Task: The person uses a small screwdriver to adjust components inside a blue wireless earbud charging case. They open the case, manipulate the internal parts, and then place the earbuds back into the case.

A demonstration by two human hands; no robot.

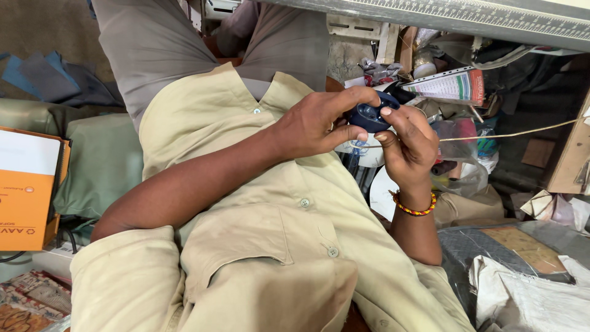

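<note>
Head view looks down at one person in a tan shirt. The left hand and the right hand are up in front of the chest. Both pinch one small round dark blue thing, with fingers shut tight on it. One thin string runs from the hands to the right edge. One bead bracelet sits on the right wrist. One orange box lies by the left edge. One long ruler crosses the top. Messy papers and bags fill the space behind the hands.
</note>
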